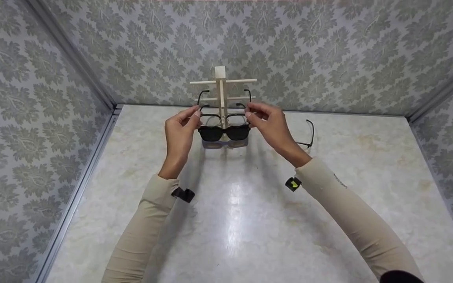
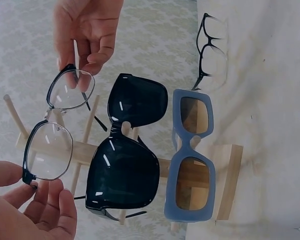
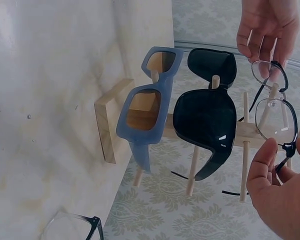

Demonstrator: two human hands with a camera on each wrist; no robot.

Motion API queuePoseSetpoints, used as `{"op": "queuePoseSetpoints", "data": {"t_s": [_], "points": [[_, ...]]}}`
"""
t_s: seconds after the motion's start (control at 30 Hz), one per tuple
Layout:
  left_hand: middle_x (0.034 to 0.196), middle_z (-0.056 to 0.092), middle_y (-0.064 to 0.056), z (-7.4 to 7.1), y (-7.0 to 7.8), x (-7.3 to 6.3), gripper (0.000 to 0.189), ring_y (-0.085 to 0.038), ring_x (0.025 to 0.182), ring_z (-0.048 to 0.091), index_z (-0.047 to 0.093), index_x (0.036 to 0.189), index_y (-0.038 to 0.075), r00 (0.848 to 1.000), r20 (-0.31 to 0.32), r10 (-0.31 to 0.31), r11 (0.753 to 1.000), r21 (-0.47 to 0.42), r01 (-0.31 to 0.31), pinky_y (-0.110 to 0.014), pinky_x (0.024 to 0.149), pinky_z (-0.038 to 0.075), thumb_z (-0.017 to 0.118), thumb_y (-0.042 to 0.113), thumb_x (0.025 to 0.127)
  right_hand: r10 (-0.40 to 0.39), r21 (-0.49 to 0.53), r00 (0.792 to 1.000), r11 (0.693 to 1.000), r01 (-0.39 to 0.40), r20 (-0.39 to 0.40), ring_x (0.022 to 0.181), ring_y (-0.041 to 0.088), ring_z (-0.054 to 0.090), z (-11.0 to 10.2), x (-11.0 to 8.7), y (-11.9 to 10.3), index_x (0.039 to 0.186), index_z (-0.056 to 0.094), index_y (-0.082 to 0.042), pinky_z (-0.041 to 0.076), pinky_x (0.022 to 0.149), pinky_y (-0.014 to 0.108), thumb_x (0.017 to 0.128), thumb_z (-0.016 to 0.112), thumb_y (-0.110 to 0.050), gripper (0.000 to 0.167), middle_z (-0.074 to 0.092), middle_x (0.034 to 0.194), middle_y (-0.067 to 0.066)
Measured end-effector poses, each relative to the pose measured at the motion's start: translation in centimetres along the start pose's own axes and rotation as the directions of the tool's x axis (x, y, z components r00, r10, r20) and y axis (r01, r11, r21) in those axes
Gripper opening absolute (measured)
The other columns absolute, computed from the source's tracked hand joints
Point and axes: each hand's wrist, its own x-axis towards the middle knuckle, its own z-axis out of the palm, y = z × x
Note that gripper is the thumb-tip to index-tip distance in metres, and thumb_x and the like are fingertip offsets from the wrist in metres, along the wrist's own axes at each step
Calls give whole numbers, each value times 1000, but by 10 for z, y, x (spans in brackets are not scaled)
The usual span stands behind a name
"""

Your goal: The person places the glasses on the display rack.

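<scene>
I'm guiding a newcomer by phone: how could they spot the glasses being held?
Find the wooden stand on the pale table. Above its black sunglasses, the left hand and right hand pinch the glasses. Clear lenses distinguish them from the black and blue-framed sunglasses below.

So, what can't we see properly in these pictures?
- Glasses on the table, head view: partly hidden by the right arm.
- Blue glasses, head view: top hidden by black sunglasses.
- Left hand, left wrist view: cut off by the edge.
- Sleeve mark, head view: too small to tell.
</scene>
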Motion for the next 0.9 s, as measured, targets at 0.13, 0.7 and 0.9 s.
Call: {"op": "queuePoseSetpoints", "data": {"t_s": [0.13,0.7,0.9], "points": [[118,79,-20,0,-3,-2,32,-31,98,76,74,137,-5,1000,5,-8,1000,2,8,-34,92,63,70,13,111,12,4,1000,1000,-12,4,118,41,70,1,-1,2,145,69,2,65,92,38,110,69,-10,37,72,132,19],[118,78,-22,-2,-9,0,33,-29,96,75,74,139,-2,999,33,-4,1000,13,3,-38,90,63,69,15,111,11,53,1000,999,-12,10,118,43,70,1,-2,10,148,65,2,65,91,40,110,69,-8,40,68,137,28],[127,73,-13,-10,-12,-3,45,-25,105,73,62,154,3,998,65,16,997,71,-21,-43,92,64,67,19,112,-11,-3,1000,1000,11,1,108,35,73,-4,-5,13,157,60,-4,64,91,49,111,69,-13,47,69,135,21]]}}
